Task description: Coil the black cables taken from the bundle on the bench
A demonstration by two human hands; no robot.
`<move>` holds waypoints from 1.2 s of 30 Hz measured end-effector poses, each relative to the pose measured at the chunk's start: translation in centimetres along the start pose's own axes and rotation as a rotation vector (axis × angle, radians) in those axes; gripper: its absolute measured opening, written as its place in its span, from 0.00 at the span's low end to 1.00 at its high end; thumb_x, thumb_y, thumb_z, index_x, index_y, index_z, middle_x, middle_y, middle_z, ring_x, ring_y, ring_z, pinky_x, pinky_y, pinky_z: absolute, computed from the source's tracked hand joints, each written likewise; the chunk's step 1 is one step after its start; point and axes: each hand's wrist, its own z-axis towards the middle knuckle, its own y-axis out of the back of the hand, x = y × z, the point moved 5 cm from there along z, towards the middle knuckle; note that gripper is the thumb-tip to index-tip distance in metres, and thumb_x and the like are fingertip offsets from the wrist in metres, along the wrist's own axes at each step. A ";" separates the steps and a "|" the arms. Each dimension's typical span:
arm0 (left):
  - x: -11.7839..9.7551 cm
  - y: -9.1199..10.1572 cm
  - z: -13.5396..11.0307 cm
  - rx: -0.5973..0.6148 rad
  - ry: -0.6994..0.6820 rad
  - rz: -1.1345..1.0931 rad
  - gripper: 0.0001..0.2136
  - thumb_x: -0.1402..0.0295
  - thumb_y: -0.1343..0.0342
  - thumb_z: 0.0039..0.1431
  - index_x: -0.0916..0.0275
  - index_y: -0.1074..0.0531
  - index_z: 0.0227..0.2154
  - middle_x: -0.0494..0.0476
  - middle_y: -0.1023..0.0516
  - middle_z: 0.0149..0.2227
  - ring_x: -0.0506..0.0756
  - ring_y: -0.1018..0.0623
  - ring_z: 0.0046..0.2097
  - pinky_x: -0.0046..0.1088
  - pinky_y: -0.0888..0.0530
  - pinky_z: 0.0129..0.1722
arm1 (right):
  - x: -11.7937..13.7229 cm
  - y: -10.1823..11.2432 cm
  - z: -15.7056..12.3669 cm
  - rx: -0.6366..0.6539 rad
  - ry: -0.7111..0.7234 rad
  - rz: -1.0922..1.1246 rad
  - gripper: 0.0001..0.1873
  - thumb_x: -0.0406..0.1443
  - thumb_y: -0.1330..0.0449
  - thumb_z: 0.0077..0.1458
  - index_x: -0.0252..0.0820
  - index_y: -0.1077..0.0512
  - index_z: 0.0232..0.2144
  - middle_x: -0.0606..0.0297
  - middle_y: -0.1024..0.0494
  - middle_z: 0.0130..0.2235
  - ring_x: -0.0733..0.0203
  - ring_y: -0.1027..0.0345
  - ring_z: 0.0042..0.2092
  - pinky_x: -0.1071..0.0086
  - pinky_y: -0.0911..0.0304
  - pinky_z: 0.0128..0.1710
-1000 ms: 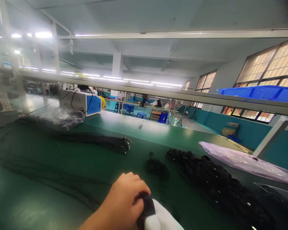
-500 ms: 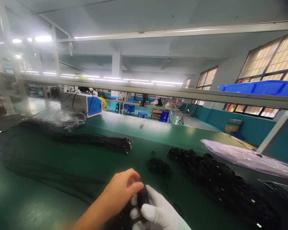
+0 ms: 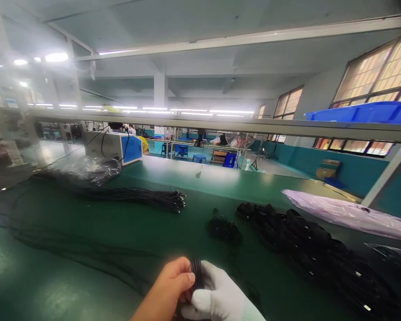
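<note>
Black coil [image 3: 197, 272] — lower part hidden

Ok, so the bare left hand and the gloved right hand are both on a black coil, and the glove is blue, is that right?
Not quite: the glove is white, as the head view shows. The bare left hand and the gloved right hand are both on a black coil.
</note>
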 end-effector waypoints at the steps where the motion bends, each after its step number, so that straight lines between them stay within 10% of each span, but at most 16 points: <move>1: -0.1 0.1 0.1 -0.002 -0.015 0.017 0.07 0.63 0.51 0.47 0.61 0.39 0.23 0.46 0.38 0.22 0.48 0.37 0.26 0.24 0.39 0.28 | -0.2 0.2 0.1 -0.034 0.002 -0.005 0.25 0.31 0.30 0.36 0.35 0.31 0.40 0.62 0.29 0.34 0.60 0.32 0.35 0.69 0.36 0.33; 6: -0.5 0.8 0.1 0.006 0.029 0.228 0.07 0.63 0.51 0.51 0.61 0.35 0.29 0.50 0.30 0.24 0.51 0.31 0.25 0.26 0.34 0.27 | -0.5 -0.1 0.0 0.041 0.007 0.159 0.22 0.32 0.32 0.38 0.36 0.31 0.39 0.63 0.29 0.34 0.62 0.33 0.35 0.70 0.39 0.33; 13: -2.3 0.9 -1.1 -0.311 -0.527 0.708 0.15 0.80 0.55 0.49 0.59 0.27 0.34 0.53 0.29 0.33 0.52 0.27 0.33 0.25 0.32 0.34 | -1.1 1.6 1.1 -0.005 0.064 -0.196 0.28 0.25 0.38 0.33 0.40 0.29 0.42 0.61 0.25 0.40 0.52 0.30 0.45 0.57 0.38 0.49; 23: -1.7 1.4 0.7 -0.339 -0.402 0.475 0.13 0.81 0.54 0.46 0.61 0.27 0.27 0.51 0.30 0.29 0.51 0.28 0.31 0.25 0.32 0.31 | -0.6 0.1 0.7 0.057 0.042 0.029 0.29 0.31 0.33 0.39 0.40 0.33 0.47 0.58 0.27 0.43 0.51 0.29 0.43 0.56 0.35 0.44; 27: -2.8 2.5 1.0 -0.202 -0.293 0.433 0.11 0.77 0.49 0.47 0.60 0.25 0.32 0.51 0.27 0.33 0.53 0.27 0.35 0.27 0.32 0.36 | -0.8 -0.4 0.1 0.140 -0.031 0.291 0.23 0.35 0.35 0.46 0.39 0.32 0.46 0.59 0.26 0.40 0.59 0.29 0.41 0.68 0.37 0.39; 33: -3.3 3.3 0.4 0.333 -0.110 0.064 0.23 0.73 0.42 0.46 0.57 0.28 0.49 0.53 0.26 0.49 0.57 0.28 0.50 0.32 0.33 0.50 | -1.2 -1.0 -0.4 0.326 -0.183 0.544 0.28 0.40 0.43 0.49 0.23 0.32 0.48 0.49 0.26 0.45 0.56 0.29 0.42 0.65 0.40 0.46; 36: -3.1 3.6 0.3 0.295 -0.140 0.099 0.21 0.74 0.41 0.43 0.60 0.25 0.44 0.54 0.24 0.44 0.59 0.28 0.50 0.33 0.33 0.51 | -1.5 -0.9 0.0 0.257 -0.167 0.494 0.27 0.44 0.42 0.50 0.26 0.31 0.46 0.51 0.26 0.42 0.56 0.29 0.40 0.65 0.39 0.44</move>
